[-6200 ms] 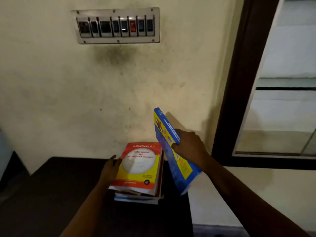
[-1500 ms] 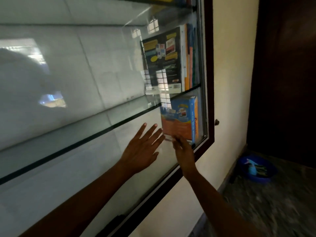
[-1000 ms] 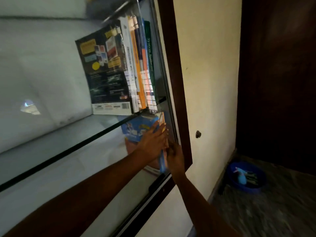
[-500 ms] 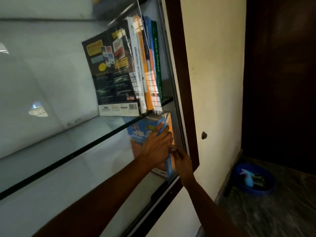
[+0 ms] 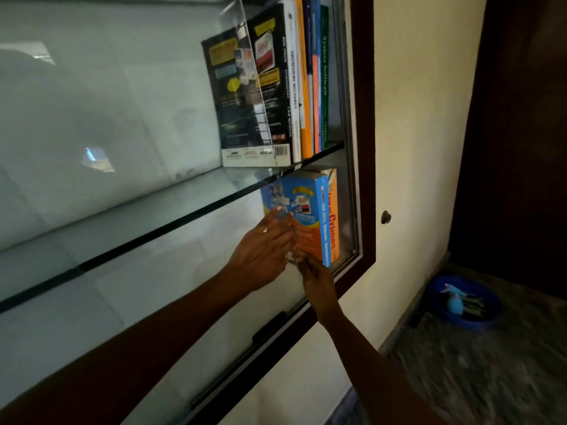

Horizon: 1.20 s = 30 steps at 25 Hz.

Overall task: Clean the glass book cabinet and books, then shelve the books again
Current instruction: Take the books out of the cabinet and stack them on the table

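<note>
**Blue book at the right end of the lower shelf**

We reach into the cabinet (image 5: 365,148) with both arms. Our left hand (image 5: 264,250) is released, its fingers straight and close together, the fingertips touching the front cover of the blue book (image 5: 306,210). The blue book stands upright on the lower level, just under the glass shelf (image 5: 184,207), with its spine facing out toward us. An orange book (image 5: 333,210) stands to its right, touching it, and beyond that is the cabinet's right side.

Our right hand (image 5: 317,279) comes up from below and meets the near bottom corner of the blue book. Its fingers are blurred there, so we cannot tell whether they grasp the corner or only touch it.

On the glass shelf above, a row of books (image 5: 306,87) stands upright at the right end, with a black book (image 5: 239,96) on its left side, seen partly through a glass door (image 5: 122,87).

Down on the floor to the far right sits a blue basin (image 5: 491,314) with a spray bottle (image 5: 454,303) lying in it.
</note>
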Each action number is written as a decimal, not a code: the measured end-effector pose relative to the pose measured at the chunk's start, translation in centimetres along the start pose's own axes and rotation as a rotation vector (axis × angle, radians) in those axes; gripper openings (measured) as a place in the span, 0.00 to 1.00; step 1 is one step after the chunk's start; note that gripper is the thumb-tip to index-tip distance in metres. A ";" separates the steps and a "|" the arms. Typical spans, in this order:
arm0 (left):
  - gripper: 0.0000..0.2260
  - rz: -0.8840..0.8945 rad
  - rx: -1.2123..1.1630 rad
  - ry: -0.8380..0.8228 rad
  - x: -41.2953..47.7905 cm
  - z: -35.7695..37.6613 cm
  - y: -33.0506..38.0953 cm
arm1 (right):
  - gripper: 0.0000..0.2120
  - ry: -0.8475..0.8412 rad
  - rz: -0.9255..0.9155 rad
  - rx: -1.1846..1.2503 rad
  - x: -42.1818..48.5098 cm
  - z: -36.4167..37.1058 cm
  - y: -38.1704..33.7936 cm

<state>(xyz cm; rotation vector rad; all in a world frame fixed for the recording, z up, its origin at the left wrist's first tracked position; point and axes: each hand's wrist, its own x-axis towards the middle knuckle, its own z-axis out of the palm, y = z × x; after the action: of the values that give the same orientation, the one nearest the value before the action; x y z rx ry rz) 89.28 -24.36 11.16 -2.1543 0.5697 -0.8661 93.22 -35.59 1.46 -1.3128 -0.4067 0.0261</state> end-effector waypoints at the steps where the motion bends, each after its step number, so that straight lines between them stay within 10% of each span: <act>1: 0.18 0.003 -0.001 -0.013 -1.2 -0.3 -0.2 | 0.12 -0.029 0.007 0.026 -0.9 0.5 -0.2; 19: 0.20 -0.084 0.035 -0.167 -7.8 -5.5 -1.0 | 0.12 -0.291 -0.009 -0.094 -5.1 3.2 -1.3; 30: 0.23 -0.914 -0.877 0.356 7.0 -6.2 -2.5 | 0.13 -0.182 -0.438 -0.112 11.8 -4.9 -15.9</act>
<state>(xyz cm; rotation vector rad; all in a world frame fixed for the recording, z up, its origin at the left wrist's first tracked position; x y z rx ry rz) 89.82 -30.00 19.01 -3.1579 0.0640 -1.7459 102.39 -41.47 18.69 -1.3113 -0.8549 -0.2486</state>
